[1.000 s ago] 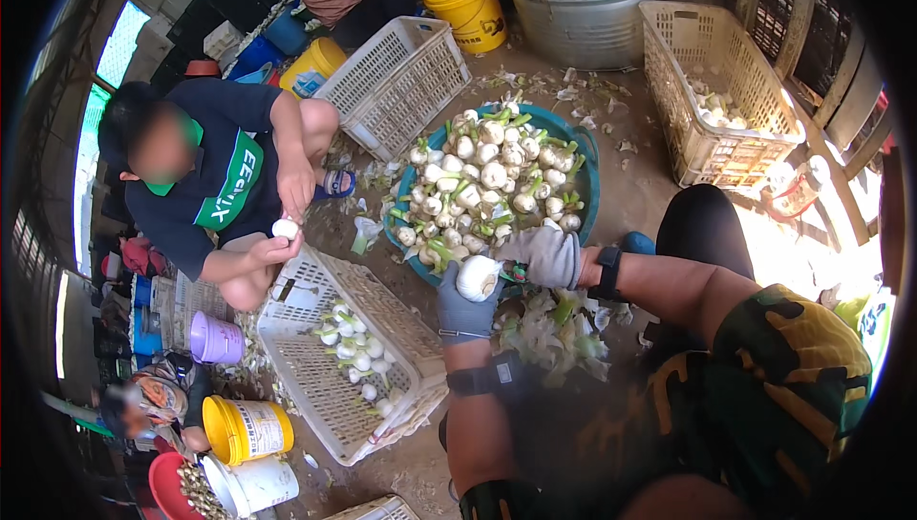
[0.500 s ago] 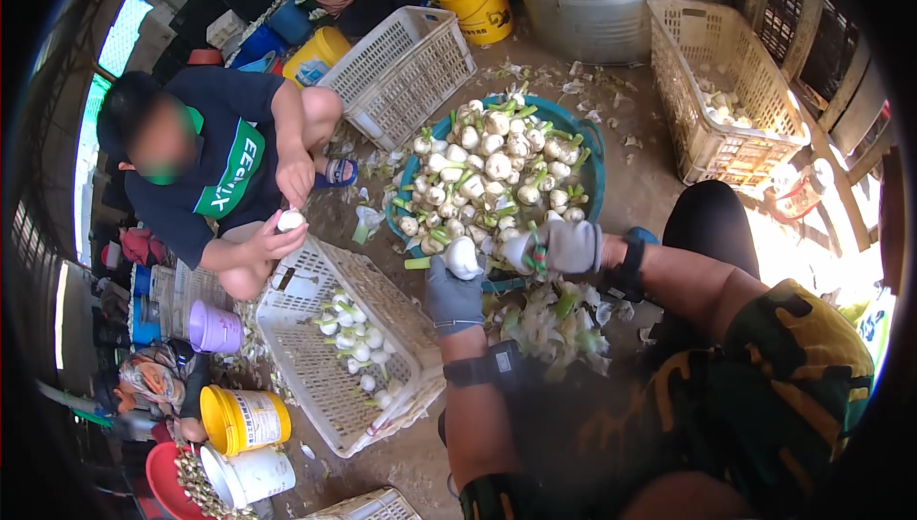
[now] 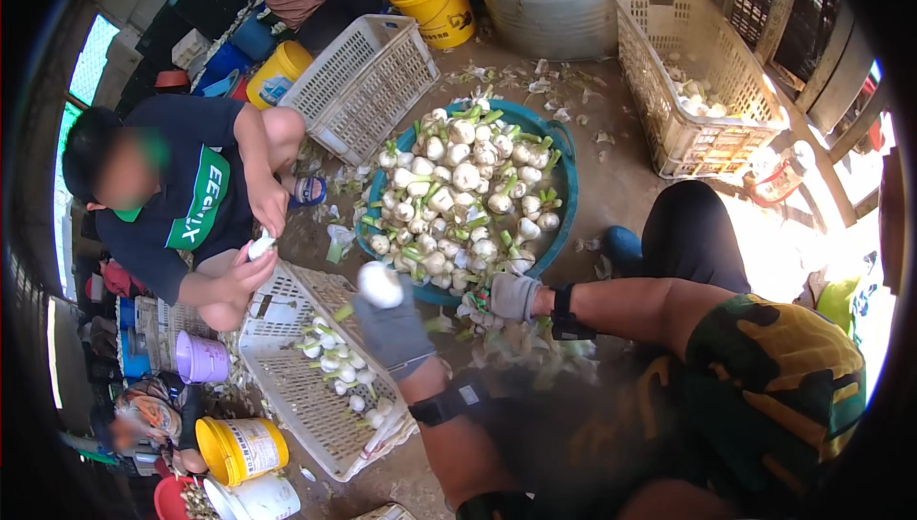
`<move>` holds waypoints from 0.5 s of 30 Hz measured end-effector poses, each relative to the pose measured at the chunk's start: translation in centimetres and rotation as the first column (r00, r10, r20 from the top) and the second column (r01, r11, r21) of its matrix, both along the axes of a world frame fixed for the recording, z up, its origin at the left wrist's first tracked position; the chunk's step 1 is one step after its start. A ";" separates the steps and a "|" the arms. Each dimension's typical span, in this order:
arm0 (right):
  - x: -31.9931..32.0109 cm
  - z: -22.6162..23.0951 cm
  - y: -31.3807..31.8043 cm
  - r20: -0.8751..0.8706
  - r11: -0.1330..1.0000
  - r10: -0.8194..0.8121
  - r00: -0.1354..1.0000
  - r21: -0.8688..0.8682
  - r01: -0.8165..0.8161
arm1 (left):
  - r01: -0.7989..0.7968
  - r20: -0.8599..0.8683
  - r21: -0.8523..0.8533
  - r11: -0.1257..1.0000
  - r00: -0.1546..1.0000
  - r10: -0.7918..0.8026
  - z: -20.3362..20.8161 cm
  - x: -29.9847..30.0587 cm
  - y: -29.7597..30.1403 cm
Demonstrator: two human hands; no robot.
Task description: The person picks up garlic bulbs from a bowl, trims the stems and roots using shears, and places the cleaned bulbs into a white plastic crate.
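Note:
My left hand (image 3: 394, 329), in a grey glove, grips a peeled white garlic bulb (image 3: 380, 286) whose green stem points left. It hovers between the near crate and the tub. My right hand (image 3: 516, 297), gloved too, is closed at the tub's near rim. Something small and green shows at its fingers, with pale skins beside it; I cannot make out what it holds. The round teal tub (image 3: 570, 186) is heaped with garlic bulbs (image 3: 465, 176) on short green stems. In the white crate (image 3: 277, 353) to the left lie peeled garlic bulbs (image 3: 341, 367).
A person (image 3: 181, 205) at left holds a garlic bulb over the crate. Another white crate (image 3: 358, 90) stands behind it. Beyond are a yellow bucket (image 3: 432, 4), a metal vat (image 3: 554, 9) and a beige crate (image 3: 707, 143) at right. Loose skins (image 3: 535, 334) litter the floor.
My left hand has carried the garlic bulb left and up, away from the right hand toward the crate. My right hand has shifted left and down. The whole view has moved slightly.

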State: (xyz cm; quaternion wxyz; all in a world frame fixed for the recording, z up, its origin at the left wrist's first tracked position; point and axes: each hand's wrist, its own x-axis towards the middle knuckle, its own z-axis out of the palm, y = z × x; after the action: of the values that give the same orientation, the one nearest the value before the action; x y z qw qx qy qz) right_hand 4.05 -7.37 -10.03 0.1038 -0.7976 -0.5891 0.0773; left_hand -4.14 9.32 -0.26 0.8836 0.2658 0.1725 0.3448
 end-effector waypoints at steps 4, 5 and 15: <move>4.1 -0.8 -0.4 -0.329 0.842 -0.377 0.866 0.267 0.469 | -0.362 0.091 -0.151 0.920 0.922 0.378 3.7 -3.8 3.3; 6.0 -1.3 -0.6 -0.208 0.893 -0.375 0.903 0.183 0.412 | -0.439 0.026 -0.214 0.872 0.890 0.455 4.3 -4.4 3.4; 10.4 -3.8 -2.4 0.199 0.879 -0.245 0.949 -0.368 0.304 | 0.163 -0.452 0.224 0.961 0.891 -0.046 0.6 1.4 -0.2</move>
State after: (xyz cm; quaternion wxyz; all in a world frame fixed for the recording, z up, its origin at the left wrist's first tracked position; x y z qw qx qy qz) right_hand 14.44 -9.75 -13.81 -0.0920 -0.8810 -0.4483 0.1199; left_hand -2.73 9.08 0.32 0.7968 0.4576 0.3081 0.2463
